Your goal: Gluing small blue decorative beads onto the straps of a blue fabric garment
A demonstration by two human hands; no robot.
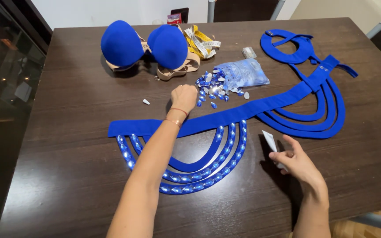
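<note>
Head view, looking down: the left hand [184, 97] reaches far across the blue strap piece [225, 115] to the loose pile of blue gems [212, 86] at mid-table, fingers curled down at the pile's left edge; whether a gem is pinched yet, I cannot tell. The right hand [297, 164] sits near and right, fingers closed round a small white tube [270, 141], its tip pointing up and to the far left, long axis running diagonally from the palm toward the straps. The gems spill left out of a clear bag [243, 72].

The risk, as I judge it: that forearm lies right over the gem-studded loops [186, 176], and a drag could shift stones or smear anything wet. A squeezed tube might also drip on the dark table [67, 132]. Farther off sit blue bra cups [144, 44] and a yellow tape measure [199, 42].
</note>
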